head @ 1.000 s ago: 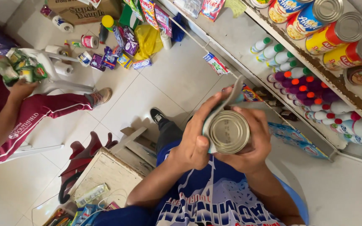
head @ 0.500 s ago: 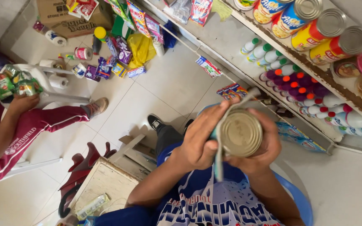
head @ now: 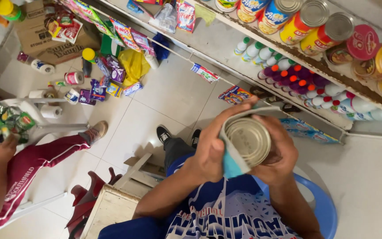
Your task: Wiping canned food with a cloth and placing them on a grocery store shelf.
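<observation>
One tin can, one cloth, two hands over the lap.

The left hand [head: 208, 148] presses a grey-blue cloth [head: 231, 161] around the can [head: 248, 140]; the right hand [head: 279, 152] cups its far side. The can's label is hidden; four more cans [head: 312, 20] stand shelved above it.

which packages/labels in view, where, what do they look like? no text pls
Tin: between left hand and right hand, round silver end, cloth wrapped around it.
Shelf tins: top right, yellow and red labels, silver lids.
Bottles: lower shelf, white and purple, coloured caps.
Carton: top left floor, brown.
Packets: floor, purple.
</observation>
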